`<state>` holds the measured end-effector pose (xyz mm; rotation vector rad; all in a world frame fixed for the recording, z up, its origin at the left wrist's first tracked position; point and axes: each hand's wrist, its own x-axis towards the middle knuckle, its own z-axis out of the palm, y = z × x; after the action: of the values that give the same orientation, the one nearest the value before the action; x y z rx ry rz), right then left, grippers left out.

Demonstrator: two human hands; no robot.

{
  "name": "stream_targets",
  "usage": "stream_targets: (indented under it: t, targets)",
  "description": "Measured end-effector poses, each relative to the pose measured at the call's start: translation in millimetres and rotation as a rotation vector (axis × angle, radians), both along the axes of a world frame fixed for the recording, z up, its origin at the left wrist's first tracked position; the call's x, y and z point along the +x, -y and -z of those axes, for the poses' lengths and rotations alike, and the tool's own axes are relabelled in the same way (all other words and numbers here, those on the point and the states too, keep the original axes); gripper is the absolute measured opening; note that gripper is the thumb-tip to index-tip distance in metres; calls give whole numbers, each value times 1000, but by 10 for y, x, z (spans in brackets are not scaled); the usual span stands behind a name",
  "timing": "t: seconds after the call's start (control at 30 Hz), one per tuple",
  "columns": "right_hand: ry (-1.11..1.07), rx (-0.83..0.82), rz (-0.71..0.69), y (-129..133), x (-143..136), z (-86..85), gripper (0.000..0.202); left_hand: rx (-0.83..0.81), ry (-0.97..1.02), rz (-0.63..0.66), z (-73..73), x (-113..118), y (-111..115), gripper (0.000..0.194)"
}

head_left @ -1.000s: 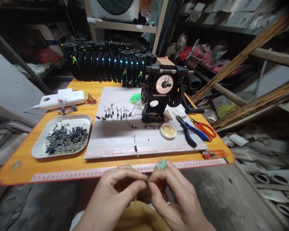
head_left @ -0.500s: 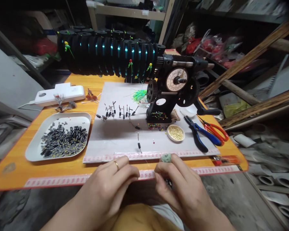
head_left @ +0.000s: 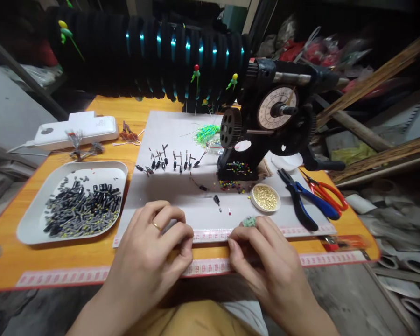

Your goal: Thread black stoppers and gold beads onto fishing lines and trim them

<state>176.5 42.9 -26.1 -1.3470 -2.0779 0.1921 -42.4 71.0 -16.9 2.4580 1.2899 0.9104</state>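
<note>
My left hand (head_left: 154,254), with a ring on one finger, is over the front edge of the white board (head_left: 182,217). Its thumb and index fingertips are pressed together; whatever they pinch is hidden. To its right, my right hand (head_left: 271,256) has curled fingers, thumb against index. Green wrap (head_left: 249,221) covers one fingertip. Anything it holds is too fine to make out. Beyond the hands lie a small black cylinder (head_left: 216,200) and a red-headed pin (head_left: 229,212). More black cylinders with thin stems (head_left: 181,169) lie farther back.
A white tray (head_left: 24,228) of black and grey pieces is at left. A black cranked device (head_left: 238,158) carries a ridged roller (head_left: 154,70). At right are a dish (head_left: 266,198) of gold beads, blue pliers (head_left: 301,200) and orange-handled pliers (head_left: 331,193). Measuring tape (head_left: 66,275) lines the table edge.
The view has shifted closer to the table. My left hand has risen over the board's edge. The nearest black cylinder has shifted away from me and turned.
</note>
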Motion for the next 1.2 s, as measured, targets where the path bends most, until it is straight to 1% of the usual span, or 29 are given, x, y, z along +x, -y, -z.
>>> stream_targets:
  t: [0.13, 0.33, 0.47, 0.67, 0.77, 0.83, 0.9, 0.93, 1.0, 1.03, 1.07, 1.1, 1.13, 1.2]
  targets:
    - [6, -12, -7, -12, 0, 4, 10, -37, -13, -56, -23, -4, 24, 12]
    - [39, 7, -23, -7, 59, 56, 10, -108, 17, -79, -17, 1, -5, 10]
    - [60, 19, -18, -17, 49, 64, 11, -89, 50, -87, 9, 16, -8, 14]
    - [64, 9, 17, -14, 10, 52, 12, -41, 54, -56, 55, -6, -11, 15]
    - [58, 9, 10, -13, 5, 51, 12, -59, 60, -37, 52, -51, -14, 15]
    - [52, 17, 12, -6, -7, 47, 12, -98, 96, 4, 42, -51, 3, 17]
    - [28, 31, 24, 20, -26, 38, 12, -154, 218, 108, 37, 11, 58, 23]
    - [10, 35, 21, 44, -36, 32, 11, -197, 329, 182, 39, 68, 106, 26]
    - [-20, 49, -15, 115, -52, 18, 11, -337, 649, 322, 51, 217, 237, 26]
    - [-23, 60, -38, 160, -58, 12, 11, -443, 830, 370, 59, 296, 314, 22]
    - [-11, 83, -51, 208, -62, 7, 11, -567, 1004, 357, 67, 366, 392, 15]
    - [21, 122, -50, 257, -66, 4, 10, -684, 1126, 308, 73, 422, 466, 10]
    - [69, 177, -33, 303, -71, 4, 8, -791, 1202, 242, 77, 461, 530, 11]
    - [180, 288, 4, 380, -86, 12, 5, -957, 1257, 111, 81, 489, 619, 20]
